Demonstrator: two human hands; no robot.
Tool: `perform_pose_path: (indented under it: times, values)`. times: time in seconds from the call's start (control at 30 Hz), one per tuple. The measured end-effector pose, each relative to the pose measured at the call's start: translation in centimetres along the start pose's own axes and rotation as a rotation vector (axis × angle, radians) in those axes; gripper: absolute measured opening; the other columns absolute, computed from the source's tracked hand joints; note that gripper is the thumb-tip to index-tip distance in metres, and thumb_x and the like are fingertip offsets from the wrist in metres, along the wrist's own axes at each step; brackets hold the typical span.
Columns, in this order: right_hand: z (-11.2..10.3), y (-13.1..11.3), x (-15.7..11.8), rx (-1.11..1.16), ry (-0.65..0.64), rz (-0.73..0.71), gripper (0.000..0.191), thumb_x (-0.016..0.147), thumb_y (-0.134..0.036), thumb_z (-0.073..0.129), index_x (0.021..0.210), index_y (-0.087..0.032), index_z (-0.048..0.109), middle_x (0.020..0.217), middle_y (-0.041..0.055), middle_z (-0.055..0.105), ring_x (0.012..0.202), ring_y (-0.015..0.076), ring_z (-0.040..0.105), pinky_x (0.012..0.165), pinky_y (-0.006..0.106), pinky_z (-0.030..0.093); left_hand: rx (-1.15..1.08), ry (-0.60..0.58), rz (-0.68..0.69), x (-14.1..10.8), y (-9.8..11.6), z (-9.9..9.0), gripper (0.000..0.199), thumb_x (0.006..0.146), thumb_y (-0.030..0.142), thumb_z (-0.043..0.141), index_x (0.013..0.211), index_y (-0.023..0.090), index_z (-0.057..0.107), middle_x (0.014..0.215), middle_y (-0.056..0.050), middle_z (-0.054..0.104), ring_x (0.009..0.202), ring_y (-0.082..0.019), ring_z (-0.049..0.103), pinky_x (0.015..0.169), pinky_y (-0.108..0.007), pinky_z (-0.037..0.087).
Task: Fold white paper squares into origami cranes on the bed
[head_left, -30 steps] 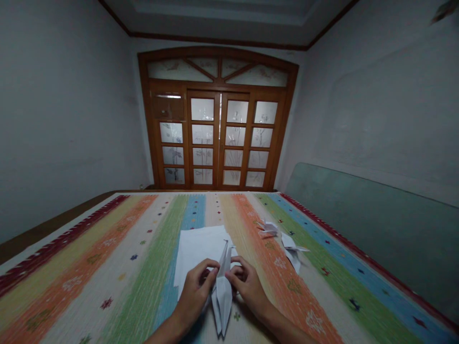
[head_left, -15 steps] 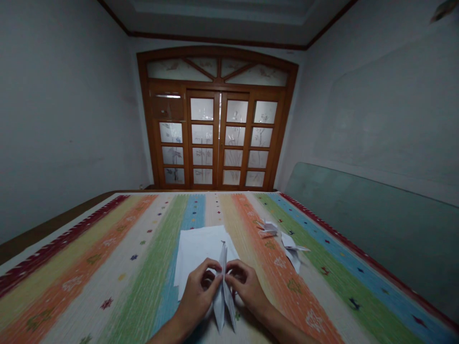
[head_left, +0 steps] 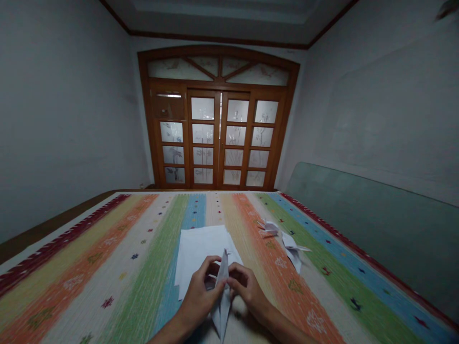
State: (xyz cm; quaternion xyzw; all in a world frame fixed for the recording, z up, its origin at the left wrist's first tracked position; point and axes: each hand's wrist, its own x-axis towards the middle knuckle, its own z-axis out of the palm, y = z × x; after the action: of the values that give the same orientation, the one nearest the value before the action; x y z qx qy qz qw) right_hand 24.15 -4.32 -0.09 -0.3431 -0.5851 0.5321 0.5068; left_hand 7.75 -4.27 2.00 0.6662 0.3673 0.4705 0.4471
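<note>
**Head view.** The left hand [head_left: 199,296] and the right hand [head_left: 249,289] are together at lower centre of the frame, with the fingers of both curled around a narrow folded paper model [head_left: 223,298] from opposite sides. The model is white and elongated, and it is clamped between the hands. Its upper point rises between them and its lower point extends toward the bottom edge of the frame. The image does not show whether the lower point touches the surface beneath.

A stack of loose white paper sheets [head_left: 201,246] lies directly beyond the hands, and the left hand and the model overlap its near edge in this view. The stack rests on a striped woven cover [head_left: 107,267] with bands of red, orange, cream, green and blue and small star-like motifs.

Two further folded white paper figures sit on the cover to the right of centre. The first [head_left: 268,228] is farther away, and the second [head_left: 293,251] lies just beside it, nearer the hands; both are well apart from the hands.

A pale green panel [head_left: 358,215] stands along the right side of the cover against the wall. A wooden-framed glazed double door [head_left: 218,138] with patterned frosted panes occupies the upper centre. A small blurred dark object [head_left: 448,8] appears in the upper right corner and cannot be identified.
</note>
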Motion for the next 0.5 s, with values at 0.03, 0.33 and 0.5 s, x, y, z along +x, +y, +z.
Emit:
perform_pose_path:
  times: [0.03, 0.33, 0.5]
  values:
    - [0.0, 0.0, 0.0, -0.007, -0.005, -0.011, 0.046, 0.074, -0.060, 0.078, 0.078, -0.018, 0.061, 0.069, -0.0016, 0.057, 0.060, 0.0131, 0.054, 0.051, 0.021, 0.043, -0.008, 0.001, 0.003, 0.0, 0.1, 0.0, 0.031, 0.083, 0.027, 0.067, 0.113, 0.021, 0.061, 0.095, -0.006, 0.070, 0.089, -0.024, 0.068, 0.079, -0.033, 0.053]
    - [-0.3, 0.8, 0.1, -0.019, 0.023, 0.031, 0.050, 0.074, -0.066, 0.075, 0.078, -0.018, 0.060, 0.062, -0.0038, 0.056, 0.047, 0.0120, 0.054, 0.045, 0.023, 0.047, -0.156, 0.057, -0.042, 0.4, -0.4, -0.6, 0.042, 0.074, 0.040, 0.080, 0.107, 0.021, 0.062, 0.083, 0.000, 0.062, 0.080, -0.019, 0.063, 0.070, -0.026, 0.048]
    - [-0.4, 0.6, 0.3, -0.026, 0.069, 0.020, 0.050, 0.073, -0.065, 0.076, 0.075, -0.019, 0.057, 0.059, -0.0052, 0.052, 0.046, 0.0112, 0.052, 0.045, 0.022, 0.046, -0.185, 0.075, -0.111, 0.9, -1.0, -1.1, 0.041, 0.070, 0.046, 0.083, 0.096, 0.018, 0.069, 0.072, 0.002, 0.060, 0.066, -0.016, 0.057, 0.062, -0.025, 0.043]
